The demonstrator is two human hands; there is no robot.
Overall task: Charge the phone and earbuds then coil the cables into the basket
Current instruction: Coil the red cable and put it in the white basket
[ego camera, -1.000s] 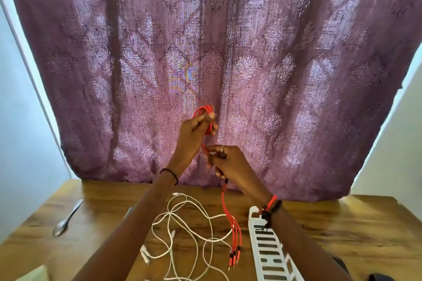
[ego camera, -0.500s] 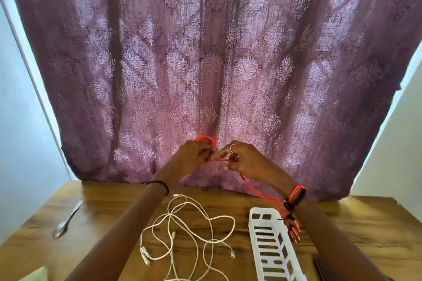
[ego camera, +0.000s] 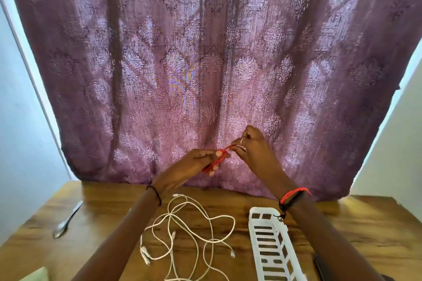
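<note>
Your left hand (ego camera: pixel 196 164) is raised above the table (ego camera: pixel 356 232), in front of the purple curtain (ego camera: pixel 205 64), with its fingers curled around a bunched red cable (ego camera: pixel 217 161). Your right hand (ego camera: pixel 253 148) sits just beside it, touching it at the fingertips, and pinches the upper end of that same red cable between thumb and fingers; a ring shows on one finger. Both hands are closed on the cable, well above the white basket (ego camera: pixel 269 246).

The basket lies on the table below your right wrist, slotted and long, running toward you. Just left of the basket a white cable (ego camera: pixel 194 228) sprawls loose and tangled on the wood, its plugs lying free. Far left of the basket, near the table's edge, rests a spoon (ego camera: pixel 66 221). A dark flat thing (ego camera: pixel 319 264) peeks out just right of the basket; you cannot tell what it is.
</note>
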